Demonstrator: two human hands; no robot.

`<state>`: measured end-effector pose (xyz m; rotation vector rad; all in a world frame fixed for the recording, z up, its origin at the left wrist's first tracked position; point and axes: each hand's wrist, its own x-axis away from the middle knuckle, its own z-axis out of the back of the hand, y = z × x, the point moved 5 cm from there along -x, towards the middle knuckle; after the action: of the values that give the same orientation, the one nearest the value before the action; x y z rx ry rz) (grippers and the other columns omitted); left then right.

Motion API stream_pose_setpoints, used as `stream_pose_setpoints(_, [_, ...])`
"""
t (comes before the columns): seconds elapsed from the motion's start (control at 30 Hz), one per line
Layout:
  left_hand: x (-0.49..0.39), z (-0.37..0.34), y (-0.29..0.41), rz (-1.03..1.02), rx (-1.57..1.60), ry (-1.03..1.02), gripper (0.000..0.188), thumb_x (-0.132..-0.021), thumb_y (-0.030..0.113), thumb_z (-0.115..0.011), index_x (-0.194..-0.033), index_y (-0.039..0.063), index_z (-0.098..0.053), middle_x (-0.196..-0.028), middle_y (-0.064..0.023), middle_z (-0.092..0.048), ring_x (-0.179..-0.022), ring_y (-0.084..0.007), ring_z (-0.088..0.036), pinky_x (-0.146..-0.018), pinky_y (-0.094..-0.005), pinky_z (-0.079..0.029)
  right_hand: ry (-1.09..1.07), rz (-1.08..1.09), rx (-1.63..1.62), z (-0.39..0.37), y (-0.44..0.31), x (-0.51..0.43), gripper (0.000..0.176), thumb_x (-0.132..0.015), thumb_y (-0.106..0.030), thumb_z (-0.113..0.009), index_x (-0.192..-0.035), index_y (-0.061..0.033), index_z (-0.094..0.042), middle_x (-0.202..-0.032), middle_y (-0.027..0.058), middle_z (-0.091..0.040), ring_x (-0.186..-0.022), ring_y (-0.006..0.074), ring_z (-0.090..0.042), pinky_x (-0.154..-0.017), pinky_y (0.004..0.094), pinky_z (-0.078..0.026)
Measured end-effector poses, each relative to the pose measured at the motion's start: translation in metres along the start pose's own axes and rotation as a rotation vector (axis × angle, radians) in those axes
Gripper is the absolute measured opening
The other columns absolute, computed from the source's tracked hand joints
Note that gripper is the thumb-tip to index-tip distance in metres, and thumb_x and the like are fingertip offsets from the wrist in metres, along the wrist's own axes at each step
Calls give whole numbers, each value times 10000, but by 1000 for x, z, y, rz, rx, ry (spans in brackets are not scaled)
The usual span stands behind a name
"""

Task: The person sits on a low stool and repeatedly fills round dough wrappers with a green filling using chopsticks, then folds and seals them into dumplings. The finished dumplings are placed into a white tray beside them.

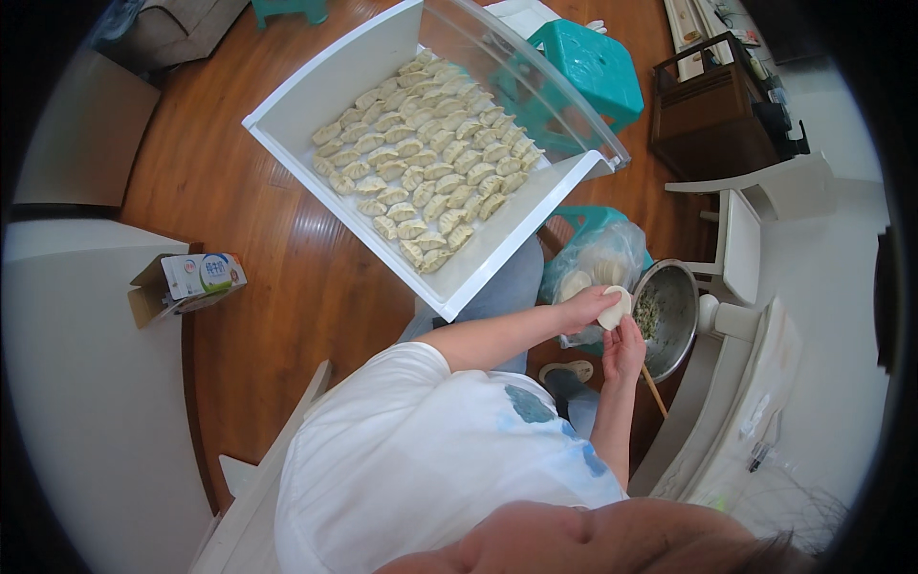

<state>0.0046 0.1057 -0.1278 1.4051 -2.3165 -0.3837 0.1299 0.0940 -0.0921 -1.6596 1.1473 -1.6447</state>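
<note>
My left hand grips a round, pale dumpling wrapper at its left side. The fingertips of my right hand pinch the same wrapper along its lower right edge. No filling shows on it. Just right of my hands, a metal bowl holds chopped green filling. A wooden stick, perhaps chopsticks, slants over the bowl's lower rim. Behind my left hand, a clear plastic bag with stacked round wrappers rests on a green plastic stool.
A white drawer-like bin with a clear side holds rows of pleated dumplings. Another green stool stands beyond it. A white chair is at right, and an opened milk carton box at left. Wooden flooring runs between.
</note>
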Motion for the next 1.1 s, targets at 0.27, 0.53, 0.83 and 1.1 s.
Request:
stream_pose_setpoints(0.27, [-4,20,-3,-9,151,-28,336,-1028,265,-423,-1241,39,-552,-1126,-83,-642,-1006,-181,-631,-815,-325,-528,2,9,-38,14,10,-6,178,-945,-140,-617,-1089,-35,-618,-856,24,-665,-691,86,-637,-566,171,-543])
stream_pose_setpoints(0.53, [-12,40,3,-36,161,-24,395,-875,-23,-408,-1256,-2,-508,-1172,-156,-631,-1039,-267,-643,-816,-366,-537,-75,-70,-147,30,0,25,174,-971,-154,-569,-1091,-36,-615,-875,37,-657,-714,107,-627,-591,201,-540])
stream_pose_setpoints(0.83, [0,38,16,-25,143,-30,367,-941,38,-471,-1299,-42,-475,-1259,-196,-584,-1130,-316,-606,-951,-396,-507,103,-146,-284,108,41,57,147,-946,-141,-615,-1046,-37,-640,-896,47,-679,-728,118,-653,-599,209,-559])
stream_pose_setpoints(1.1, [5,31,12,98,84,49,415,-1035,273,-405,-1325,-20,-453,-1303,-206,-554,-1190,-345,-560,-985,-423,-467,476,191,-273,162,16,39,380,-900,-216,-698,-1211,-56,-547,-789,-10,-572,-622,61,-539,-512,204,-472])
